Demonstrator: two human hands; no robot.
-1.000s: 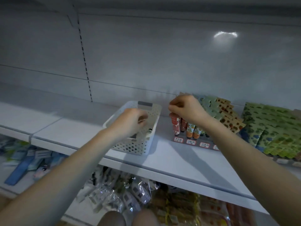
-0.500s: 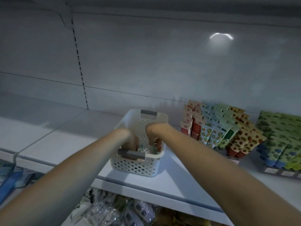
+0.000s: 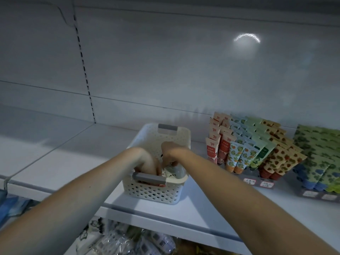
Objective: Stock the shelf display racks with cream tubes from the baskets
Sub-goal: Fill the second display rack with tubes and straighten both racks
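Basket (image 3: 156, 195) on shelf (image 3: 55, 162) nr front edge; L hand (image 3: 147, 162) & R hand (image 3: 170, 155) inside it w/ tubes (image 3: 173, 173). Tube rack (image 3: 257, 182) just R of basket, 2nd rack (image 3: 318, 196) further R. Bagged goods (image 3: 128, 242) below shelf.

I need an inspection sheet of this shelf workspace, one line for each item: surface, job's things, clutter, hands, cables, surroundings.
Surface: white shelf, dimly lit.
Job's things: perforated basket holding loose tubes; standing tubes in a rack at its right; green tubes in a second rack further right.
Clutter: nothing seen.
Hands: left hand and right hand both reach inside the basket; their grip is hidden.
Cables: nothing seen.
Surroundings: grey back panel; packaged goods on the lower level.
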